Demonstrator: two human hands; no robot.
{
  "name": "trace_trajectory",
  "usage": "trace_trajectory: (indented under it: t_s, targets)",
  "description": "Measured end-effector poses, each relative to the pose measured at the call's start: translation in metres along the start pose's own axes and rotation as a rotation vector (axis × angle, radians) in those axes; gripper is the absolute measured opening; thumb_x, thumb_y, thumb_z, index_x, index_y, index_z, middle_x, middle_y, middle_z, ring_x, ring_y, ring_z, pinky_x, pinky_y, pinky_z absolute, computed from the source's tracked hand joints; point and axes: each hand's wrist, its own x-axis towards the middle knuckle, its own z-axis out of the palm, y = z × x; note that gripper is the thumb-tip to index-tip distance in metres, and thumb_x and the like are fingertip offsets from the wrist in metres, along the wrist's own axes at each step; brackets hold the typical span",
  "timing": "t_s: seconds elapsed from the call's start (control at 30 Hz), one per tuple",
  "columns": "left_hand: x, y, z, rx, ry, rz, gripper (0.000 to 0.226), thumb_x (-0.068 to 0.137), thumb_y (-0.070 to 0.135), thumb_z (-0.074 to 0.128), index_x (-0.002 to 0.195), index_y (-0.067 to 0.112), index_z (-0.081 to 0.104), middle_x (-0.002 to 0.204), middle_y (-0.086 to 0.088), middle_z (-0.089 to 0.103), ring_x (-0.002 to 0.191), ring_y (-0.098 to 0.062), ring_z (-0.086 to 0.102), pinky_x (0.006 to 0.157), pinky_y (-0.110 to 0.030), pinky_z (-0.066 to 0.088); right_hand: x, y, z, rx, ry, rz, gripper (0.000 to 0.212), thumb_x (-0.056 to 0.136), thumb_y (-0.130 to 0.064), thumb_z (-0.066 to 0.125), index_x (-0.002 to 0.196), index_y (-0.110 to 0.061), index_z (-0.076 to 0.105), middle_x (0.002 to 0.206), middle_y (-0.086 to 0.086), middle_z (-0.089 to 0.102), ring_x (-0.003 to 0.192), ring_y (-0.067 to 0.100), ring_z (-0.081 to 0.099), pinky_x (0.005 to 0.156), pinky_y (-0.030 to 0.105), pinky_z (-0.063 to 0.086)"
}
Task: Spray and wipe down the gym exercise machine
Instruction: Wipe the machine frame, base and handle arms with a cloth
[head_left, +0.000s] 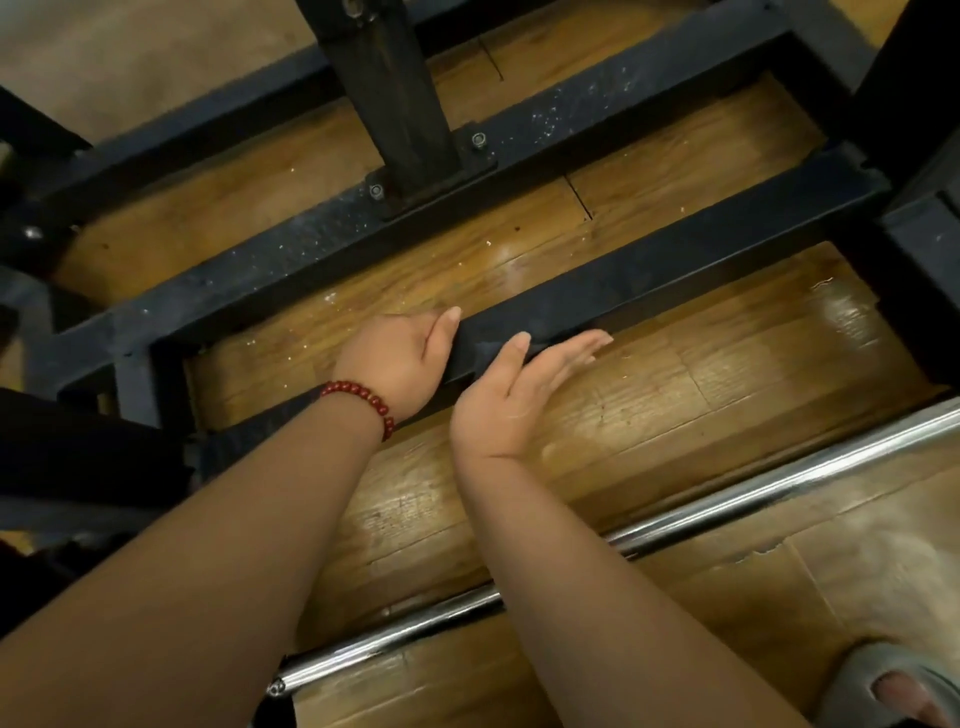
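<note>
We look down on the black metal lower crossbar (649, 270) of the gym machine's frame, lying low over the brown wooden floor (701, 395). Our left hand (395, 364), a red bead bracelet (363, 400) at its wrist, grips the crossbar, thumb over the top, fingers out of sight behind it. Our right hand (514, 395) lays straight fingers along the near edge, thumb resting on top. White speckles dot the farther black beam (291, 244).

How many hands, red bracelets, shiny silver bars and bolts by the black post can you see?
Hands: 2, the left hand and the right hand
Red bracelet: 1
Shiny silver bar: 1
Bolts: 2
Total: 6
</note>
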Motion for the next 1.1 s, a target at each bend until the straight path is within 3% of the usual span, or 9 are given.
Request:
trace_trajectory:
  t_s: [0.17, 0.27, 0.4, 0.47, 0.63, 0.77, 0.9, 1.0, 1.1]
  targets:
    - [-0.001, -0.001, 0.001, -0.022, 0.035, -0.008, 0.048, 0.103, 0.048, 0.019, 0.071, 0.028, 0.049, 0.069, 0.002, 0.055, 0.068, -0.015, 0.054, 0.064, -0.033, 0.041, 0.040, -0.006, -0.010, -0.062, 0.129, -0.036, 0.065, 0.104, -0.021, 0.031, 0.153, -0.004, -0.009, 0.162, 0.011, -0.015, 0.149, 0.025, -0.013, 0.111, 0.009, -0.012]
    - [-0.002, -0.001, -0.001, -0.068, 0.056, -0.061, 0.052, 0.103, 0.048, 0.020, 0.077, 0.021, 0.055, 0.070, -0.001, 0.057, 0.069, -0.017, 0.055, 0.065, -0.035, 0.044, 0.027, -0.006, -0.012, -0.171, 0.061, -0.179, 0.065, 0.103, -0.027, 0.028, 0.152, -0.004, -0.009, 0.161, 0.013, -0.016, 0.149, 0.028, -0.013, 0.119, 0.023, -0.007]
    - [-0.009, 0.004, 0.000, -0.052, 0.120, -0.091, 0.049, 0.104, 0.046, 0.021, 0.089, 0.018, 0.059, 0.072, -0.002, 0.058, 0.070, -0.019, 0.057, 0.068, -0.036, 0.048, 0.023, 0.008, -0.028, -0.379, -0.117, -0.375, 0.066, 0.102, -0.030, 0.027, 0.151, -0.003, -0.007, 0.159, 0.015, -0.016, 0.146, 0.024, -0.017, 0.119, 0.022, -0.008]
    - [-0.013, 0.007, 0.000, -0.054, 0.128, -0.116, 0.046, 0.104, 0.046, 0.022, 0.088, 0.020, 0.056, 0.070, 0.000, 0.056, 0.070, -0.018, 0.056, 0.066, -0.034, 0.045, 0.028, 0.011, -0.038, -0.480, -0.162, -0.439, 0.066, 0.104, -0.036, 0.023, 0.152, 0.000, -0.005, 0.160, 0.019, -0.011, 0.146, 0.027, -0.018, 0.122, 0.040, 0.006]
    - [-0.038, -0.007, -0.001, -0.059, 0.152, -0.282, 0.046, 0.105, 0.041, 0.021, 0.105, 0.016, 0.059, 0.091, 0.000, 0.056, 0.095, -0.022, 0.055, 0.094, -0.040, 0.041, 0.034, 0.014, -0.055, -0.776, -0.247, -0.622, 0.062, 0.105, -0.038, 0.019, 0.150, 0.001, 0.003, 0.157, 0.023, 0.001, 0.144, 0.042, -0.005, 0.116, 0.055, 0.025]
    - [-0.064, -0.026, 0.012, -0.102, 0.227, -0.284, 0.045, 0.105, 0.036, 0.027, 0.135, 0.014, 0.051, 0.135, -0.008, 0.053, 0.132, -0.026, 0.040, 0.114, -0.041, 0.025, 0.040, 0.009, -0.062, -1.007, -0.315, -0.847, 0.062, 0.100, -0.033, 0.026, 0.148, 0.003, 0.013, 0.155, 0.023, 0.010, 0.142, 0.044, 0.006, 0.121, 0.042, -0.004]
    - [-0.072, -0.024, 0.025, -0.179, 0.331, -0.386, 0.047, 0.105, 0.036, 0.026, 0.147, 0.019, 0.037, 0.156, -0.003, 0.032, 0.147, -0.020, 0.013, 0.120, -0.037, 0.005, 0.049, 0.006, -0.069, -1.158, -0.653, -1.276, 0.063, 0.097, -0.028, 0.032, 0.150, -0.003, 0.010, 0.158, 0.014, 0.008, 0.146, 0.029, -0.005, 0.121, 0.040, -0.009]
    - [-0.079, -0.018, 0.032, -0.310, 0.445, -0.470, 0.045, 0.105, 0.034, 0.028, 0.146, 0.018, 0.040, 0.157, 0.000, 0.030, 0.148, -0.017, 0.010, 0.120, -0.035, 0.004, 0.066, -0.006, -0.079, -1.248, -0.896, -1.532, 0.070, 0.093, -0.027, 0.032, 0.152, -0.003, 0.003, 0.160, 0.012, 0.002, 0.148, 0.029, -0.008, 0.121, 0.040, -0.010]
    - [-0.086, -0.002, 0.038, -0.442, 0.549, -0.528, 0.043, 0.105, 0.031, 0.030, 0.144, 0.018, 0.044, 0.156, 0.001, 0.032, 0.148, -0.016, 0.012, 0.120, -0.033, 0.003, 0.077, -0.035, -0.081, -1.278, -1.106, -1.683, 0.080, 0.086, -0.014, 0.048, 0.151, -0.003, 0.003, 0.161, 0.014, 0.001, 0.149, 0.030, 0.000, 0.121, 0.042, 0.003]
